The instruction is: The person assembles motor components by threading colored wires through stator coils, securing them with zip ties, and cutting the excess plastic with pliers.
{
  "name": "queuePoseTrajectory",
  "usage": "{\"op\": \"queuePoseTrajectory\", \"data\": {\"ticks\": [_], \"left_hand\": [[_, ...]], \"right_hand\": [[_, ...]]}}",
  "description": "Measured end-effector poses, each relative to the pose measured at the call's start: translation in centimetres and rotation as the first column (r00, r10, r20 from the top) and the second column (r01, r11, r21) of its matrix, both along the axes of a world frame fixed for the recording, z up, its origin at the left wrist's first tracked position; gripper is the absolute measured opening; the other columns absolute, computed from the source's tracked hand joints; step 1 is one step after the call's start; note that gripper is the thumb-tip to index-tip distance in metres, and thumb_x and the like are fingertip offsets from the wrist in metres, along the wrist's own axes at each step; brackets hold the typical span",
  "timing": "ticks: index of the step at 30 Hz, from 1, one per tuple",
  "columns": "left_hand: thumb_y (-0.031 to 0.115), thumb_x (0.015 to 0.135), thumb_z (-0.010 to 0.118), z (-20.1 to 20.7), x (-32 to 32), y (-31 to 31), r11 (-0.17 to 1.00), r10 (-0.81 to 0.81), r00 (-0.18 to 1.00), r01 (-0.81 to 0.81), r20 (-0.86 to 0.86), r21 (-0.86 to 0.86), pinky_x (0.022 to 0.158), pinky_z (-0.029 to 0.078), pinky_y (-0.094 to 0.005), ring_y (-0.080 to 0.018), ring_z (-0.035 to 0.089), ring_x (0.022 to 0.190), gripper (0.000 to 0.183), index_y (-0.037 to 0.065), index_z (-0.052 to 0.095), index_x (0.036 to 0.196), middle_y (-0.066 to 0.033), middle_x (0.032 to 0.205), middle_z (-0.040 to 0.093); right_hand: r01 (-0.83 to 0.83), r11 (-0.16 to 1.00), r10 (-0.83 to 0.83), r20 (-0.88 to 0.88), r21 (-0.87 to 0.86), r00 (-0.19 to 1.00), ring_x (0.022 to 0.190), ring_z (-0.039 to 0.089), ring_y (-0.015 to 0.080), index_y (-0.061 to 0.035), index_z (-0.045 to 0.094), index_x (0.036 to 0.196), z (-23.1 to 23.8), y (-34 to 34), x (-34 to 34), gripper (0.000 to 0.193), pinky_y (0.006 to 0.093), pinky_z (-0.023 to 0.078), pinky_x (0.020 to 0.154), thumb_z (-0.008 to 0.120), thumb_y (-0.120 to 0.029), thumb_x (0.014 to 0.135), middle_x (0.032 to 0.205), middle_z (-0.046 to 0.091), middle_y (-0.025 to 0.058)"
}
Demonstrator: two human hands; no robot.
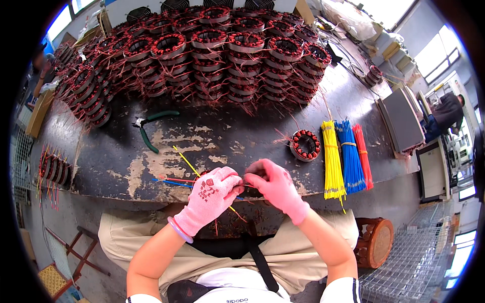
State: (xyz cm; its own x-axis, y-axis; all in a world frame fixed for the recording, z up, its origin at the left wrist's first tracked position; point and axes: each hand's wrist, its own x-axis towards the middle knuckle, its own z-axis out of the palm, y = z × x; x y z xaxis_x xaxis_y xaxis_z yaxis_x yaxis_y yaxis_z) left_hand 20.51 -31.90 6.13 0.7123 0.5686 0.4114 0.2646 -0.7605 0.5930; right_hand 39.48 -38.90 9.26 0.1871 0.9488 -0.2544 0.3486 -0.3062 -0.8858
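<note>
My left hand (211, 196), in a pink glove, is closed at the table's near edge. Its fingertips pinch thin wires, and a yellow wire (187, 160), a red wire (178, 180) and a blue wire (174, 183) stick out beside it. Under that hand there seems to be a wound motor stator, mostly hidden. Just to the right, my right hand (277, 186), also gloved in pink, has thumb and forefinger pinched on a thin dark wire end that runs between both hands. Another stator (305, 145) with red windings lies flat beyond my right hand.
Bundles of yellow wires (333, 161), blue wires (350, 159) and red wires (362, 156) lie at the right. Green-handled cutters (146, 132) rest at the left. Tall stacks of stators (207, 65) fill the back. More stators (54, 169) sit at the left edge; a wooden stool (375, 242) stands below right.
</note>
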Motion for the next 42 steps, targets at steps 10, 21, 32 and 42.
{"op": "queuePoseTrajectory", "data": {"ticks": [10,21,32,42], "left_hand": [[0.010,0.080,0.076,0.1,0.3,-0.1,0.998,-0.029,1.000,0.029,0.007,-0.063,0.078,0.054,-0.0424,-0.0318,0.065,0.089,0.018,0.005,0.067,0.094,-0.0091,0.097,0.065],[0.012,0.083,0.074,0.1,0.1,0.2,0.997,-0.063,0.998,0.063,0.004,-0.054,0.075,0.054,-0.0397,-0.0268,0.065,0.089,0.014,0.009,0.065,0.093,-0.0050,0.093,0.063],[0.013,0.082,0.074,-0.1,0.0,0.3,0.990,-0.086,0.996,0.088,0.018,-0.106,0.076,0.054,-0.0395,-0.0271,0.066,0.089,0.012,0.008,0.066,0.090,-0.0052,0.093,0.063],[0.013,0.083,0.073,-0.1,0.0,0.4,0.992,-0.110,0.994,0.111,0.007,-0.059,0.076,0.055,-0.0392,-0.0266,0.065,0.089,0.013,0.009,0.066,0.093,-0.0051,0.095,0.063]], "right_hand": [[-0.444,0.881,0.217,0.690,0.167,0.691,0.084,0.063,0.0131,-0.0089,0.068,0.116,-1.8,-1.1,0.6,0.029,0.0303,0.051,0.072,0.068,-0.024,0.091,0.109,0.068,0.0038],[-0.476,0.815,0.136,0.688,0.332,0.712,0.092,0.066,0.0316,-0.0100,0.068,0.103,-0.1,-2.0,0.7,0.025,0.0428,0.052,0.080,0.078,-0.019,0.083,0.101,0.069,0.0085],[-0.056,0.959,-0.020,0.263,0.277,0.964,0.074,0.067,0.0179,-0.0049,0.069,0.102,0.0,-2.0,0.2,0.021,0.0323,0.054,0.068,0.073,-0.022,0.090,0.093,0.071,0.0059],[-0.203,0.957,0.098,-0.430,-0.206,0.897,0.077,0.059,0.0107,-0.0041,0.066,0.107,-2.2,-1.5,1.2,0.021,0.0264,0.048,0.067,0.063,-0.023,0.098,0.091,0.066,-0.0001]]}}
